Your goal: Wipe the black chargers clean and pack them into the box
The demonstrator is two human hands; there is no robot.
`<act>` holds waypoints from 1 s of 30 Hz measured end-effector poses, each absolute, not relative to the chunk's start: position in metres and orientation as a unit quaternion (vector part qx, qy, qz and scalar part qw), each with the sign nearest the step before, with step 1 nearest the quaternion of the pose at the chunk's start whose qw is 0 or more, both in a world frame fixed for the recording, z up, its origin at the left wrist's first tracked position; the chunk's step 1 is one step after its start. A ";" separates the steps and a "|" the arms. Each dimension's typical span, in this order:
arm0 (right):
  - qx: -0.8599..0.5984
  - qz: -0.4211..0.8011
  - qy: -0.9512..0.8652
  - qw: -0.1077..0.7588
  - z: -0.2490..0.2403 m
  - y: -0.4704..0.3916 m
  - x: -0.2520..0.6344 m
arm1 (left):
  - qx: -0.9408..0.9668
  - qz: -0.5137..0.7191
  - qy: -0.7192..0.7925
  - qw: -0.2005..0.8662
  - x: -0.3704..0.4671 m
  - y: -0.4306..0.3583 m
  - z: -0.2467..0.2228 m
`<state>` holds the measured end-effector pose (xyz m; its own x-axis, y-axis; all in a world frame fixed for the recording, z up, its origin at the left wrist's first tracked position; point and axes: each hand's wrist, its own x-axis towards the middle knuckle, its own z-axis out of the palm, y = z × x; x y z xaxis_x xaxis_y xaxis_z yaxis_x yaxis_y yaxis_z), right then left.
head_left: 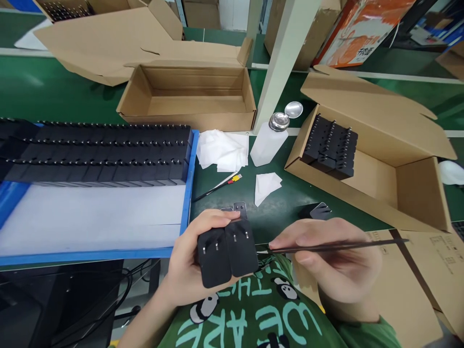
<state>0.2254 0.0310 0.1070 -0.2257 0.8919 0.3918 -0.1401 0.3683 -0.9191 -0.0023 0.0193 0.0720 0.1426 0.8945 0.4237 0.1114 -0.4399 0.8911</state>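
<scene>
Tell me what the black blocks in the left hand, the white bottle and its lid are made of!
The black blocks look like matte plastic, maybe coated metal: dull, with shiny pins. The bottle seems smooth plastic, because it's milky and cloudy. The lid looks like polished metal, with a mirror-like shine.

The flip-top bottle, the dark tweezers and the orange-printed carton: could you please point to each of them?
flip-top bottle (pixel 268 144), head view, middle of its white body
dark tweezers (pixel 344 247), head view, middle of the shaft
orange-printed carton (pixel 362 36), head view, its printed side
</scene>
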 end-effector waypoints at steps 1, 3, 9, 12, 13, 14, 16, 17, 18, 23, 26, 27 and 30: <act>-0.302 0.472 -0.626 0.542 0.107 0.032 0.225 | 0.660 0.534 0.379 0.368 -0.002 0.019 0.072; -0.302 0.474 -0.626 0.541 0.108 0.032 0.224 | 0.662 0.534 0.376 0.369 -0.003 0.019 0.070; -0.318 0.471 -0.627 0.533 0.110 0.029 0.222 | 0.668 0.530 0.365 0.372 -0.005 0.017 0.070; -0.333 0.471 -0.615 0.537 0.112 0.025 0.221 | 0.670 0.531 0.363 0.371 -0.005 0.017 0.071; -0.337 0.469 -0.615 0.537 0.112 0.024 0.221 | 0.669 0.531 0.364 0.371 -0.005 0.017 0.071; -0.338 0.468 -0.617 0.535 0.112 0.024 0.221 | 0.669 0.531 0.366 0.371 -0.004 0.017 0.071; -0.330 0.469 -0.622 0.533 0.112 0.025 0.220 | 0.669 0.528 0.369 0.371 -0.004 0.016 0.071; -0.327 0.472 -0.622 0.533 0.111 0.026 0.220 | 0.669 0.527 0.370 0.371 -0.004 0.016 0.071; -0.324 0.474 -0.622 0.533 0.111 0.026 0.221 | 0.669 0.527 0.371 0.371 -0.005 0.016 0.071; -0.321 0.471 -0.629 0.529 0.111 0.028 0.223 | 0.672 0.527 0.366 0.369 -0.003 0.016 0.072; -0.313 0.460 -0.647 0.522 0.113 0.027 0.224 | 0.677 0.531 0.358 0.363 -0.003 0.017 0.072; -0.315 0.452 -0.647 0.527 0.114 0.026 0.223 | 0.679 0.532 0.356 0.360 -0.003 0.018 0.072; -0.331 0.426 -0.652 0.533 0.117 0.025 0.221 | 0.688 0.528 0.353 0.352 -0.004 0.018 0.072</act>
<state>0.2209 0.0253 0.1174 -0.2125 0.8856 0.4131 -0.0235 0.4180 -0.9081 -0.0042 0.0181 0.0715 0.1929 0.8570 0.4778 0.1141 -0.5033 0.8566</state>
